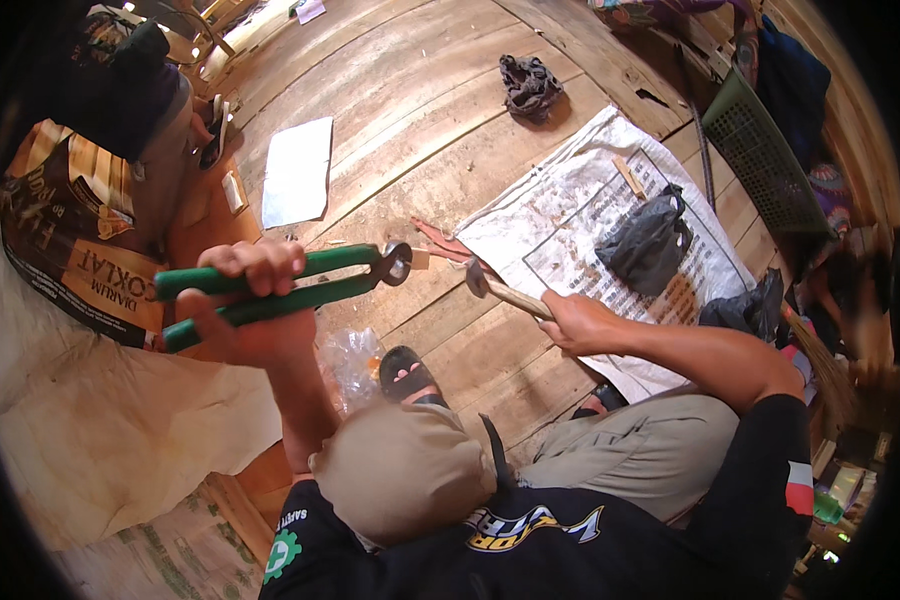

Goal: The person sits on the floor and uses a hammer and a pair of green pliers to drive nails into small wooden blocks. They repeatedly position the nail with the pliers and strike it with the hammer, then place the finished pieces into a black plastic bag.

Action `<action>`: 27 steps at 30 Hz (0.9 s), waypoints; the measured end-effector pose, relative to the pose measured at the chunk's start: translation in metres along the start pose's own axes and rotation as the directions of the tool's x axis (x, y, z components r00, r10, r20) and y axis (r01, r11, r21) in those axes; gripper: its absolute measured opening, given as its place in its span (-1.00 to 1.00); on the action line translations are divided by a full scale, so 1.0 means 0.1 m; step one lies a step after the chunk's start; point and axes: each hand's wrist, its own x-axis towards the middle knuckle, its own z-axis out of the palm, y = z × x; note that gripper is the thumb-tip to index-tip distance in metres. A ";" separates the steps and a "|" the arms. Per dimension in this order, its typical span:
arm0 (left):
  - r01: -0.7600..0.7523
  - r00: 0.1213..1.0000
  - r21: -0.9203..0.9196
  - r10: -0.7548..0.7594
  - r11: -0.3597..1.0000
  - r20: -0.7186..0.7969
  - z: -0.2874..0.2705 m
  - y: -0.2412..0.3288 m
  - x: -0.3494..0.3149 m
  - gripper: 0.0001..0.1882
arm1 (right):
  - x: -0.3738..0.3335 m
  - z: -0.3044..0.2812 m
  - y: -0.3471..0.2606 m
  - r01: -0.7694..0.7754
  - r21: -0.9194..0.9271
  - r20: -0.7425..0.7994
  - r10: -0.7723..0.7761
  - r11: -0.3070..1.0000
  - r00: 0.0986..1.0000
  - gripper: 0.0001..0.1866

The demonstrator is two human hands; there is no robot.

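My left hand (250, 310) is closed around a pair of pincers (342, 262) with green handles, raised above the floor. Its fingers wrap one handle and the thumb side bears on the other. Beside the rounded metal jaws is a small tan block (421, 260); whether they grip it I cannot tell. My right hand (585, 322) grips a hammer by its pale wooden handle (520, 298), and the dark hammer head (478, 279) points toward the pincers. Just beyond the head lies a reddish forked piece (442, 240), partly on the white sack (540, 215).
A black plastic bag (645, 245) and a wooden stick (629, 177) lie on the sack. Farther off are a dark crumpled cloth (530, 88) and a white sheet (298, 170). A green basket (765, 150) stands right; a brown printed sack (80, 240) and another person (155, 120) are left.
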 end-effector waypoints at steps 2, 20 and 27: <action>0.007 0.999 -0.031 -0.008 0.999 -0.036 -0.04 0.05 0.10 -0.46 | -0.07 -0.10 -0.05 -0.016 0.000 -0.068 0.016 1.000 0.998 -0.67; 0.152 0.874 -0.221 -0.235 0.963 -0.425 -0.47 -0.33 0.12 -0.59 | -0.05 -0.33 -0.19 0.111 0.183 -0.238 -0.065 0.977 0.969 -0.69; 0.170 0.833 -0.232 -0.265 0.958 -0.485 -0.54 -0.38 0.21 -0.59 | -0.23 -0.62 -0.58 0.681 0.108 -0.758 -0.384 0.724 0.528 -0.83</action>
